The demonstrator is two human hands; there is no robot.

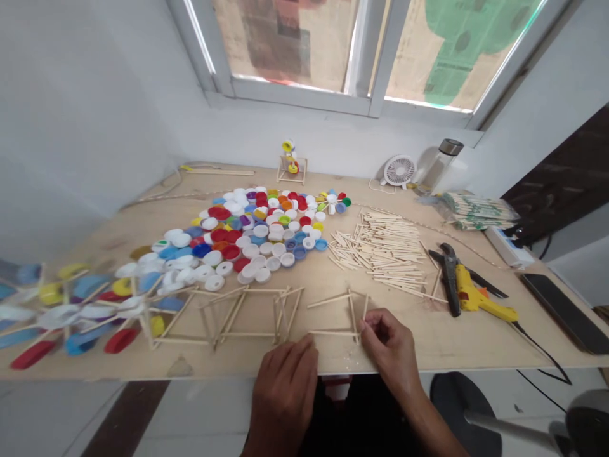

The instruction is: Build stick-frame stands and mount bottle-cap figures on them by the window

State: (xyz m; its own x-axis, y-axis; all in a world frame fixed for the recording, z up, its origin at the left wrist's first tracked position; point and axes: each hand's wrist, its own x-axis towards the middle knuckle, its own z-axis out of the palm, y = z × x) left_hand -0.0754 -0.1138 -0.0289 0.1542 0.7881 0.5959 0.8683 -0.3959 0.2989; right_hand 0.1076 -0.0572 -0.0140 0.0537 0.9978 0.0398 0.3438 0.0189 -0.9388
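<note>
My right hand [387,346] pinches the near right corner of a small frame of wooden sticks [339,312] lying on the plywood table [428,343]. My left hand [285,384] rests at the table's near edge, fingers curled against the end of the frame's bottom stick; what it holds is hidden. To the left lie more glued stick frames [238,314].
A heap of coloured bottle caps [252,231] fills the middle. Loose sticks [383,251] lie right of it, then pliers [450,276] and a yellow glue gun [476,298]. A cap-and-stick wheel [71,311] sits far left. A fan [398,171], bottle [440,164] and phone [566,311] stand right.
</note>
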